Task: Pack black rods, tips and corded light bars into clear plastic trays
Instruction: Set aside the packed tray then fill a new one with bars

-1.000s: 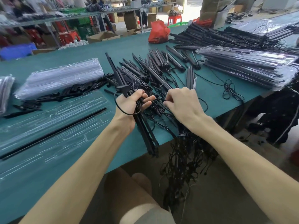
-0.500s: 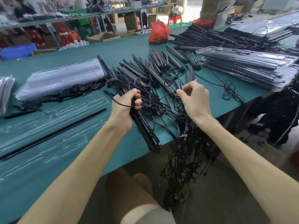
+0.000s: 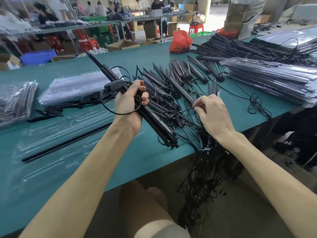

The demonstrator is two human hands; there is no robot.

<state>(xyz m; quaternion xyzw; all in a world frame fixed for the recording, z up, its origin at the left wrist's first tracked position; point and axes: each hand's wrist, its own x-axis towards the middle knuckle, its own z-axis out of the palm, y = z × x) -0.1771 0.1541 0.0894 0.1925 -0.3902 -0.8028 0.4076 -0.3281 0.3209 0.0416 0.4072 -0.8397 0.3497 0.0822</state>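
Note:
My left hand [image 3: 129, 98] grips a bundle of black corded light bars [image 3: 154, 123], lifted and tilted, its far end pointing up and left, with a cord looped under my wrist. My right hand [image 3: 211, 114] pinches a thin black cord [image 3: 187, 109] running from that bundle. Several more light bars [image 3: 178, 74] lie fanned out on the green table [image 3: 151, 54]. A clear plastic tray [image 3: 56, 134] lies at the left with one long black rod [image 3: 66, 143] in it. Small black tips [image 3: 54, 109] lie in a pile beyond the tray.
A stack of clear trays [image 3: 75, 86] sits at the back left. Filled trays [image 3: 274, 81] are stacked at the right. Tangled cords [image 3: 205, 177] hang over the table's front edge. A red bag [image 3: 180, 42] and a heap of bars [image 3: 240, 47] lie at the back.
My left hand has raised the bundle of bars up and leftward off the pile. My right hand has shifted right, pulling a cord taut away from the bundle.

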